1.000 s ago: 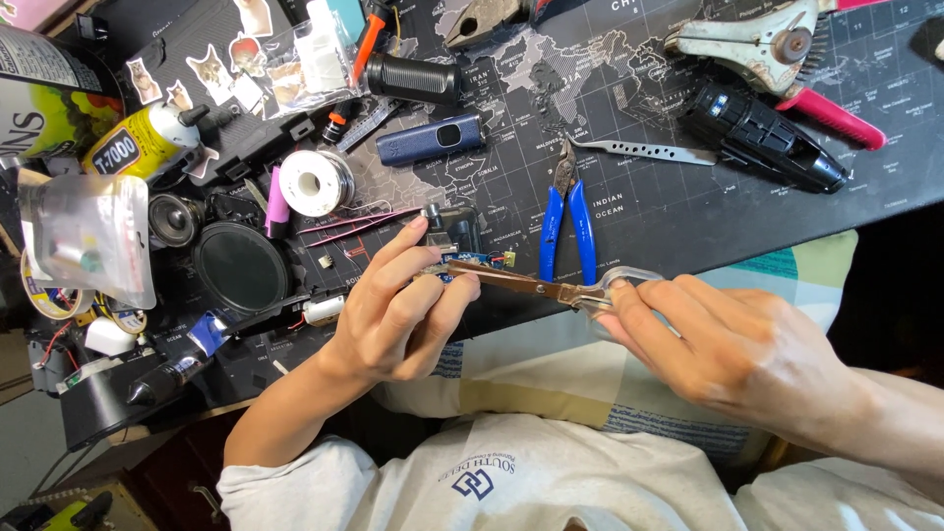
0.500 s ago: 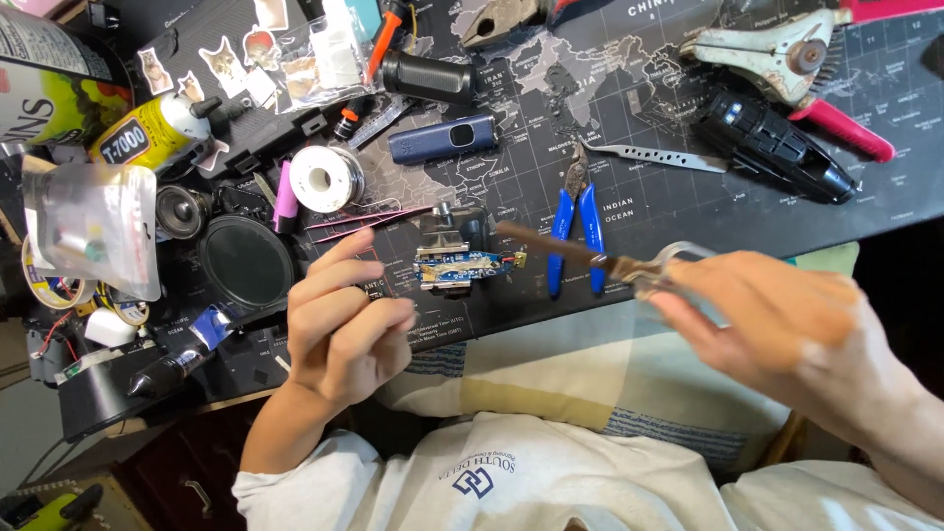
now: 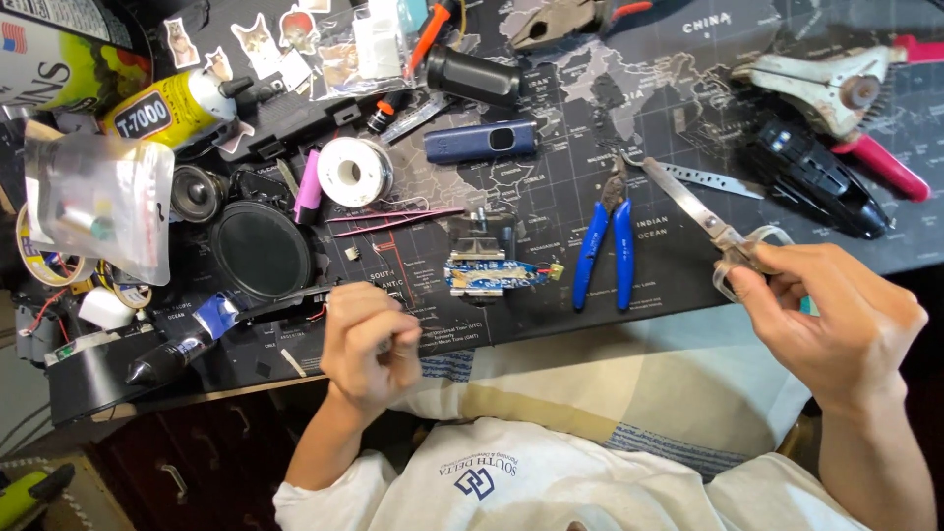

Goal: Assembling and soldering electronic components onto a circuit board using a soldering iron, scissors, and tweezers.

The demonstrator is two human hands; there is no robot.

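right hand (image 3: 836, 320) has lifted scissors (image 3: 703, 211) rightward, clamped on the handles | circuit board (image 3: 492, 273) well left, near desk-mat front edge | left hand (image 3: 369, 344) fisted, holding nothing visible

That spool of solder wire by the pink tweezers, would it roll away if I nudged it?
Probably not: the solder spool lies flat on its flange on the mat, so it should slide. It likely feels heavy for its size, being wound metal wire.

My left hand (image 3: 369, 344) is off the little blue circuit board (image 3: 489, 275) now, pulled back toward me and curled shut, so the board lies alone on the dark mat (image 3: 551, 197). My right hand (image 3: 836, 315) swings the scissors (image 3: 713, 221) up and away to the right, blades clear of the board.
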